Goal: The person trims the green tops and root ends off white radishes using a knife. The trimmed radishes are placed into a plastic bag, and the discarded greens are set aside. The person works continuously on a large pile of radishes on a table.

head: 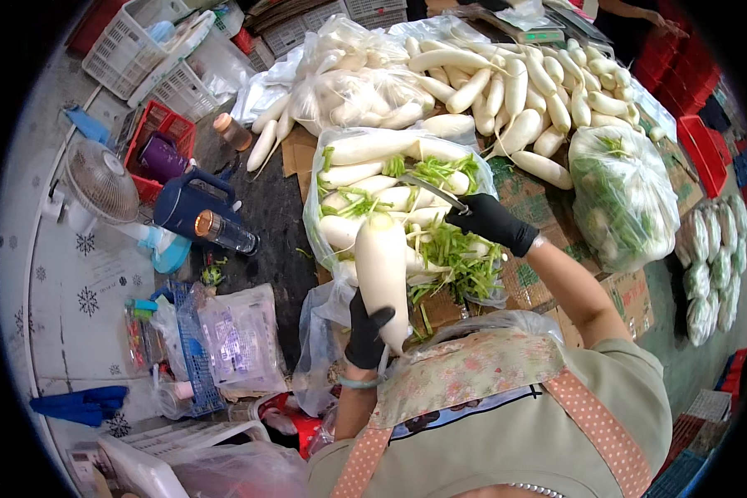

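Note:
My left hand (368,330), in a black glove, grips a large white radish (381,267) near its tapered root end. The cut crown, with a pale green ring, points away from me. A knife (432,192) is in my black-gloved right hand (495,223), its blade reaching left over the radishes. Beneath both hands lies an open clear plastic bag (314,211) holding several white radishes (364,151). Chopped green leaf stalks (457,258) are scattered over them, thickest at the right side of the bag.
A heap of loose radishes (516,87) covers the far side, beside filled plastic bags (361,93). A tied bag of radishes and greens (622,193) stands right on cardboard (529,274). To the left are a glass bottle (227,233), a blue jug (190,202) and a fan (103,180).

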Demonstrator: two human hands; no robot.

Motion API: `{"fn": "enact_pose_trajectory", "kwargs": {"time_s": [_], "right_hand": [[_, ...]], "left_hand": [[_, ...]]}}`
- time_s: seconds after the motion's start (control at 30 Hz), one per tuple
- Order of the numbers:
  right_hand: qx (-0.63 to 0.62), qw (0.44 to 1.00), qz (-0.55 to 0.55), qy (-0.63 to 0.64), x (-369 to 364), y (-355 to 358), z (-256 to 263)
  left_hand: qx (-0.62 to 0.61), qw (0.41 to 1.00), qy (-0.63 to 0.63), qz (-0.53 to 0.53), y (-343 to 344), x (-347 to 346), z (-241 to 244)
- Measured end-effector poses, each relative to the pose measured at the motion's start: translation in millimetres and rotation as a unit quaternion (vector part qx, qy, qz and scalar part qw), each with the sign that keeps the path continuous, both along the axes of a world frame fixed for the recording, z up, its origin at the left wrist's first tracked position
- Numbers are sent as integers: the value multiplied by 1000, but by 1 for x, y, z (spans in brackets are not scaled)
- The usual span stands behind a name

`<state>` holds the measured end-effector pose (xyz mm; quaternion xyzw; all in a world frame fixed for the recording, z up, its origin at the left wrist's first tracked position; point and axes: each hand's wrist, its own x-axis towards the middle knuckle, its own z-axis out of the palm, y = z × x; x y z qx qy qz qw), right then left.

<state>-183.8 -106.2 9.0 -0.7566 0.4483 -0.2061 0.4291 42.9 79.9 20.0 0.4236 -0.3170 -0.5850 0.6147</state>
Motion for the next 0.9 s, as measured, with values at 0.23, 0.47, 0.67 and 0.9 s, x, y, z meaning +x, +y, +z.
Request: {"fn": "enact_pose_trajectory", "kwargs": {"time_s": [0.23,0.47,0.67,0.9], "right_hand": [[236,911,-32,-337,44,42,21],[509,650,-28,-563,19,9,-26],[165,893,-54,-416,-15,-47,-23],[-198,915,-147,-320,-120,-242,13]], "left_hand": [[-194,972,-125,-35,-49,-13,22],[-97,986,-123,-54,-58,-23,26],[-6,992,-93,82,-61,-3,-9],[30,979,-138,144,-63,15,-31]]}}
